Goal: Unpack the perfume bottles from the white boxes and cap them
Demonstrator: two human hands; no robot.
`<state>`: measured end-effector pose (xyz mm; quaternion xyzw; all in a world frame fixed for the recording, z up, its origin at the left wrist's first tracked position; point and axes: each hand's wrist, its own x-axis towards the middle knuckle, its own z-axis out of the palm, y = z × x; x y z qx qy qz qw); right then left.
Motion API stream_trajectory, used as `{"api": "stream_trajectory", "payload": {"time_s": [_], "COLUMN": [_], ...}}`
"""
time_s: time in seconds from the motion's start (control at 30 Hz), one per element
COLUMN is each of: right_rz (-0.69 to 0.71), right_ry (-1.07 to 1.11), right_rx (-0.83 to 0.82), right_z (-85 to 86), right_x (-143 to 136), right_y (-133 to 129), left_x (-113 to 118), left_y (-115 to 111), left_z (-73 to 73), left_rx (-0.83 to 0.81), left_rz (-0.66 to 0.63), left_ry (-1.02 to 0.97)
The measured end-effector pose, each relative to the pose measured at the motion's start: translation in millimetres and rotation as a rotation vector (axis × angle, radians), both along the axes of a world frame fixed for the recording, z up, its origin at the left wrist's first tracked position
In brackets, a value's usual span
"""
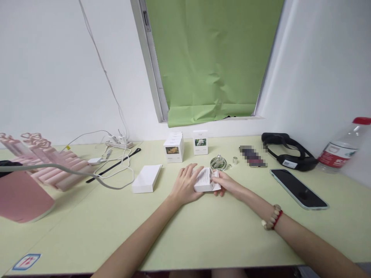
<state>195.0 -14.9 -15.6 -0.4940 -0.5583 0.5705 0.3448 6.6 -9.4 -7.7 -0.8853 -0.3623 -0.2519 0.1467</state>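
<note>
A small white box (pixel 203 180) with printed text lies on its side on the pale green table, its flap end facing right. My left hand (pixel 187 184) is wrapped round the box's left side, fingers over the far edge and thumb near the front. My right hand (pixel 225 182) grips the flap at the right end between thumb and fingers. Just behind my right hand sits a round glass object (pixel 218 163) with a small metallic cylinder (pixel 235 160) to its right. A white box with a flower picture (pixel 200 143) stands upright behind, beside a row of similar boxes (pixel 174 148).
A flat white box (pixel 147 178) lies left of my hands. Cables and a power strip (pixel 118 144), pink rolls (pixel 62 170) and a pink container (pixel 24 197) are farther left. Rightward are a phone (pixel 298 189), another phone (pixel 252 156), a black headset (pixel 290 152) and a bottle (pixel 337 152).
</note>
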Motion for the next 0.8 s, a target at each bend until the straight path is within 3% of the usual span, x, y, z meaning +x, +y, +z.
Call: {"api": "stream_trajectory", "payload": {"time_s": [0.27, 0.57, 0.8], "right_rz": [-0.129, -0.011, 0.015], "right_ry": [0.106, -0.224, -0.403], "right_rx": [0.194, 0.565, 0.726], "right_z": [-3.7, 7.1, 8.8], "right_x": [-1, 3, 7], "right_y": [0, -12, -12], "left_x": [0, -2, -1], "left_y": [2, 4, 3], "left_z": [-4.4, 1.3, 1.7], "left_rx": [-0.049, -0.049, -0.027], "left_rz": [0.205, 0.150, 0.156], "left_ry": [-0.058, -0.064, -0.066]}}
